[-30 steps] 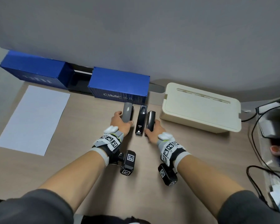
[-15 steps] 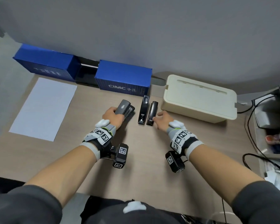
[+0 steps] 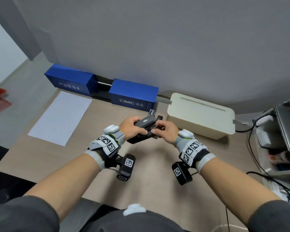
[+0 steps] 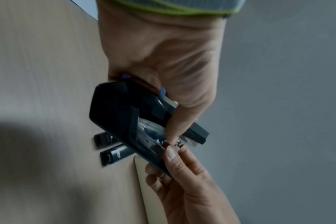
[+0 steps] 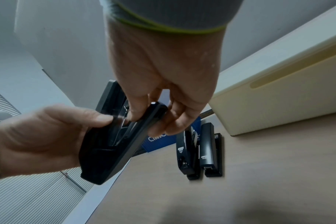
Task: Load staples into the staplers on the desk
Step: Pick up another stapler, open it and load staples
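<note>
A dark grey stapler [image 3: 145, 122] is held above the desk between both hands. My left hand [image 3: 137, 126] grips its rear, thumb on the side, as the left wrist view shows [image 4: 121, 115]. My right hand [image 3: 157, 129] pinches its front end, with fingers curled round the tip of the stapler [image 5: 155, 112]. Two more black staplers [image 5: 184, 153] [image 5: 209, 151] lie side by side on the desk behind it, mostly hidden in the head view. No staples are visible.
A cream lidded box [image 3: 199, 114] stands at the right. Two blue container-shaped boxes [image 3: 134, 94] [image 3: 70, 79] line the wall. A white sheet of paper [image 3: 60, 118] lies at the left. Cables [image 3: 251, 148] and a tray sit at the far right.
My left hand has lifted the grey stapler off the desk toward me. My right hand has left the right-hand stapler and taken the lifted stapler's front end.
</note>
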`<action>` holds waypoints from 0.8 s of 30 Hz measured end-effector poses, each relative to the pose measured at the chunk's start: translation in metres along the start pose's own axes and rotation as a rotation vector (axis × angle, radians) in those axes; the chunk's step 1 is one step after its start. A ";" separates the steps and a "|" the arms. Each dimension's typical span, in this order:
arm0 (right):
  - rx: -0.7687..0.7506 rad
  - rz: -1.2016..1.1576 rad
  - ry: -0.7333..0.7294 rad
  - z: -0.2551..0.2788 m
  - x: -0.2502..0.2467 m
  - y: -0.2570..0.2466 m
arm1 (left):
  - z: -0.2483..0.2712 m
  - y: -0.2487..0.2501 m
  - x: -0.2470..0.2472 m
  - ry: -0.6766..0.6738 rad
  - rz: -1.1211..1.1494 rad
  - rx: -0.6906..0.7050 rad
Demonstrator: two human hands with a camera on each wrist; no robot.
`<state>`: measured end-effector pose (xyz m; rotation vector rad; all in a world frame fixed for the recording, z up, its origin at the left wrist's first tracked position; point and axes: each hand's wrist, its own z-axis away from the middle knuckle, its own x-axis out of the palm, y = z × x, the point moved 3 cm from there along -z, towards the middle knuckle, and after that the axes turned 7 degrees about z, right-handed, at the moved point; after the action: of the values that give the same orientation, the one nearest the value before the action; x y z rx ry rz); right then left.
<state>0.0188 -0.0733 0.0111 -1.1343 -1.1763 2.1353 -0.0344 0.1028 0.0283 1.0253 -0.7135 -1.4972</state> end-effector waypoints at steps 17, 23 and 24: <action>0.241 -0.600 0.148 0.046 -0.048 0.042 | 0.008 -0.009 0.024 0.181 0.655 -0.046; 0.234 -0.672 0.201 0.052 -0.053 0.048 | 0.006 -0.038 0.035 0.207 0.957 -0.314; 0.235 -0.662 0.198 0.052 -0.051 0.049 | 0.006 -0.037 0.041 0.147 0.978 -0.336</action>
<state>0.0047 -0.1599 0.0084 -0.6988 -0.9962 1.5617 -0.0559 0.0688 -0.0105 0.3975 -0.6767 -0.6406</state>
